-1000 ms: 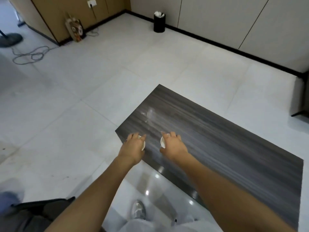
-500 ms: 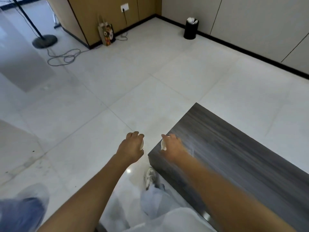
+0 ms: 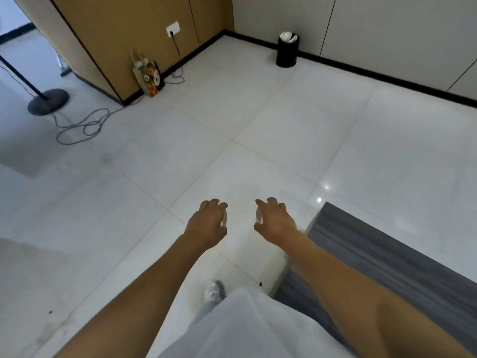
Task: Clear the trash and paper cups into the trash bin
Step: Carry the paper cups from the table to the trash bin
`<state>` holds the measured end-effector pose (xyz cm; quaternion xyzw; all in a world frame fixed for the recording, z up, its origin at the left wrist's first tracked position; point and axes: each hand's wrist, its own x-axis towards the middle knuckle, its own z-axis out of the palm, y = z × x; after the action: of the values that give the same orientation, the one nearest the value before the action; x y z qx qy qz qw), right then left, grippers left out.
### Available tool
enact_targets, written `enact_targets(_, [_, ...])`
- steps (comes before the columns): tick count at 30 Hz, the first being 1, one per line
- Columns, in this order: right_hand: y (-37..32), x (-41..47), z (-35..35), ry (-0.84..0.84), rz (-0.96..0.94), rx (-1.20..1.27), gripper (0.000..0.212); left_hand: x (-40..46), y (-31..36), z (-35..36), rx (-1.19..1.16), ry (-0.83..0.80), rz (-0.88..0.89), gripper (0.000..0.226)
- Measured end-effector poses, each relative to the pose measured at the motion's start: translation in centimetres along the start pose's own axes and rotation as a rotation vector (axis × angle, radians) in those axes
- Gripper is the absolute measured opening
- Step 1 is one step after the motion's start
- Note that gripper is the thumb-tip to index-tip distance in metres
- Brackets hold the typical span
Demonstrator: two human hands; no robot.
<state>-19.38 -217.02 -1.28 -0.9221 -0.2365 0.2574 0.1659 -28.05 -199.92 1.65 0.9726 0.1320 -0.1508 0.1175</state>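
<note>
Far left, a lamp stand base (image 3: 48,101) w/ cable (image 3: 82,126) looped on the floor, then a printed paper bag (image 3: 149,78) by the wood wall. Left hand (image 3: 206,223) wraps a white paper cup (image 3: 225,218) from above; right hand (image 3: 275,220) grips another cup (image 3: 258,217), both over bare tile. Black trash bin (image 3: 287,50) stands well ahead at the back wall, already w/ white trash in it. Dark table (image 3: 387,257) at right.

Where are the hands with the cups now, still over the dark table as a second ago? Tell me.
No. Both the left hand and right hand have moved off the table, leftward past its corner, over the floor tiles.
</note>
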Motion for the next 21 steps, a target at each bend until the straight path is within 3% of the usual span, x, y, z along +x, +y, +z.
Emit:
enact_targets(14, [-2.1, 29.4, -9.6, 0.119, 0.272, 0.147, 0.066, 35.1, -6.4, -10.6, 0.073, -0.106, 0.24, 0.059])
enact_targets(21, [0.7, 39.8, -17.1, 0.133, 0.393, 0.177, 0.069, 49.4, -5.2, -15.7, 0.053, -0.166, 0.32, 0.06])
